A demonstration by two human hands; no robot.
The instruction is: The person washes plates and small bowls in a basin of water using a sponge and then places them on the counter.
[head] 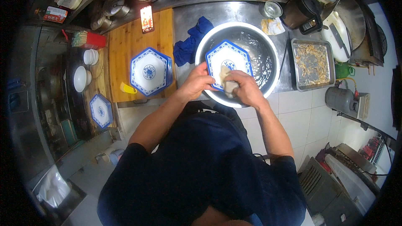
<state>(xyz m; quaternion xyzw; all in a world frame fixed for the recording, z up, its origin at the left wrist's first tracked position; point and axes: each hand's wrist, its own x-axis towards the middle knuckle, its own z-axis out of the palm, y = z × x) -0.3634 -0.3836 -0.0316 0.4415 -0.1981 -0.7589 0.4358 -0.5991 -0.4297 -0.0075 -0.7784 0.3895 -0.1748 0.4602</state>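
A hexagonal white plate with a blue patterned border (pixel 233 53) is tilted over a round metal basin (pixel 276 69) of water. My left hand (pixel 198 81) grips this plate by its left edge, thumb on the upper face. Pressed against the plate's lower part is a wet beige cloth (pixel 230 88), bunched in my right hand (pixel 247 88). Left of the basin, a stack of matching hexagonal plates (pixel 149 71) stands on a wooden board (pixel 122 42). Between board and basin lies a crumpled blue cloth (pixel 191 42).
A lit phone (pixel 147 19) rests at the board's back. By its front edge is a yellow plastic tool (pixel 128 88). Farther left are a white bowl (pixel 82 79), small dishes (pixel 91 57) and another plate stack (pixel 101 111). A metal tray of food bits (pixel 313 66) and an electric kettle (pixel 302 11) stand right.
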